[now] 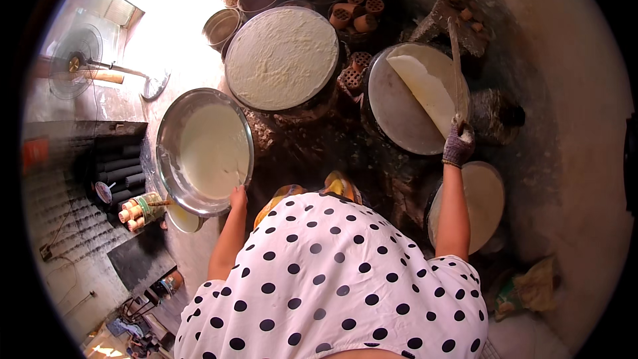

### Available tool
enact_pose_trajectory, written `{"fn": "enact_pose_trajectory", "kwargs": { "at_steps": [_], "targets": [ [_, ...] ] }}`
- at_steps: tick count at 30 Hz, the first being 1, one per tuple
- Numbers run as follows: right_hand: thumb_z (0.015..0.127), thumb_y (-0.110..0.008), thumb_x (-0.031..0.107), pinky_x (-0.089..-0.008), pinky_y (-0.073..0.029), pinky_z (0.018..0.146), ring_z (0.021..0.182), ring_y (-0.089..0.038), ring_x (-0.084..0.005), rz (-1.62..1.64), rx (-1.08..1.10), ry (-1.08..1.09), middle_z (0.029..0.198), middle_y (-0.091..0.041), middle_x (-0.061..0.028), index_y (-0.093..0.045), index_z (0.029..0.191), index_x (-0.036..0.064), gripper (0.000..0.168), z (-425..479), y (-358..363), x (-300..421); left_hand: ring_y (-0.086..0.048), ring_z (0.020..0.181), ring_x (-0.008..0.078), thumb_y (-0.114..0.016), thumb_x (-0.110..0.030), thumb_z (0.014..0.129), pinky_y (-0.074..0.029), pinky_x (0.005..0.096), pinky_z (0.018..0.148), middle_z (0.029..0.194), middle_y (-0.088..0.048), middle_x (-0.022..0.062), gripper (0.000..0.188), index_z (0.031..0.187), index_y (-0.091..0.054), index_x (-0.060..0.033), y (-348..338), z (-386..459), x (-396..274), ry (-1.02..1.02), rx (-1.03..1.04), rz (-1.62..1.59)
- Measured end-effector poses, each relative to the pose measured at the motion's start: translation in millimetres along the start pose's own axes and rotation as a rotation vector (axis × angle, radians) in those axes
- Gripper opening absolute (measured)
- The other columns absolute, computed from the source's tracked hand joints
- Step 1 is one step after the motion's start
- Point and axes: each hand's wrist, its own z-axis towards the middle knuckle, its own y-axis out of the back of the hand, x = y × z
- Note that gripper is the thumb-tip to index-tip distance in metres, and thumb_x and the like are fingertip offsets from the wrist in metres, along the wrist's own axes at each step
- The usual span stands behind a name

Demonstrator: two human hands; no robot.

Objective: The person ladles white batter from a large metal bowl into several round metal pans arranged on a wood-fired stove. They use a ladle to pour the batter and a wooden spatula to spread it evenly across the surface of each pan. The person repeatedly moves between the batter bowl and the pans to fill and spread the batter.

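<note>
On the right, my gloved right hand (458, 145) holds a long flat wooden stick (456, 60), which lies across the far side of a round pan (398, 104). A thin pale sheet of cooked batter (426, 92) is folded back on that pan, its edge near my hand. At the left, the bare left hand (238, 198) is at the rim of a large steel basin (167, 179) of creamy white batter (212, 144); a thin handle seems to stand in the batter beside my fingers, and whether I grip it or the rim is not clear. A second round pan (281, 57) carries a wide layer of wrinkled batter.
Another pale round pan (473, 209) lies below my right forearm. Perforated clay-coloured briquettes (365, 22) and metal pots (222, 27) stand beyond the pans. Dark briquettes (122, 164) are stacked at left, near a fan (75, 64). A rough block (458, 20) holds broken pieces.
</note>
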Motion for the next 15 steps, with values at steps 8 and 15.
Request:
{"fn": "enact_pose_trajectory", "kwargs": {
  "at_steps": [8, 15],
  "targets": [
    [0.082, -0.069, 0.034, -0.0368, -0.052, 0.070, 0.078, -0.066, -0.0315, -0.055, 0.033, -0.039, 0.084, -0.068, -0.0164, -0.069, 0.085, 0.003, 0.031, 33.1, -4.5, -12.8, -0.051, 0.116, 0.0422, -0.053, -0.038, 0.086, -0.042, 0.0425, 0.095, 0.122, -0.055, 0.0303, 0.060, 0.127, -0.049, 0.0049, -21.8, 74.3, 71.8, -0.034, -0.023, 0.025],
    [0.086, -0.065, 0.026, -0.0393, -0.052, 0.066, 0.076, -0.065, -0.0314, -0.350, 0.116, 0.117, 0.084, -0.067, -0.0163, -0.069, 0.091, 0.004, 0.022, 68.3, 30.2, 40.2, -0.052, 0.116, 0.0412, -0.053, -0.035, 0.086, -0.041, 0.0415, 0.096, 0.121, -0.056, 0.0287, 0.057, 0.126, -0.050, 0.0050, -21.1, 76.3, 75.8, -0.015, -0.019, -0.032]
  ]
}}
